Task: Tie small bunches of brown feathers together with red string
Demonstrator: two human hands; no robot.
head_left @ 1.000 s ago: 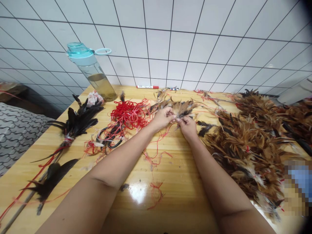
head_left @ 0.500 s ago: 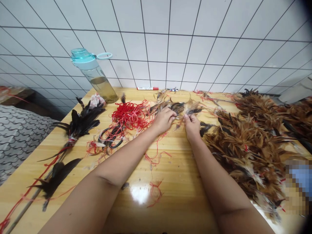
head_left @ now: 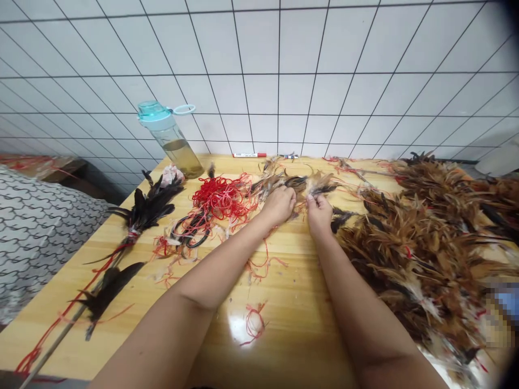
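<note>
My right hand (head_left: 319, 216) pinches a small bunch of feathers (head_left: 321, 185), pale at the base with darker tips, between thumb and fingers. Just left of it, my left hand (head_left: 279, 206) is closed, its fingers curled under; what they hold, if anything, is hidden. Loose brown and dark feathers (head_left: 295, 183) lie right behind the left hand. A tangle of red string (head_left: 221, 197) sits to its left, partly over black-handled scissors (head_left: 190, 229). To the right of my right hand spreads a large heap of brown feather bundles (head_left: 421, 243), some tied with red.
At the left, black feathers (head_left: 148, 208) are tied to a long stick (head_left: 60, 337) with red string. A bottle (head_left: 180, 154) with a turquoise lid stands near the tiled wall (head_left: 259, 92). A red-capped marker (head_left: 249, 155) lies along the table's back edge. String scraps (head_left: 254, 324) lie in front.
The view has tilted up slightly, so the table sits lower in it. My left fingers have curled in more tightly. My right hand keeps its pinch on the feathers.
</note>
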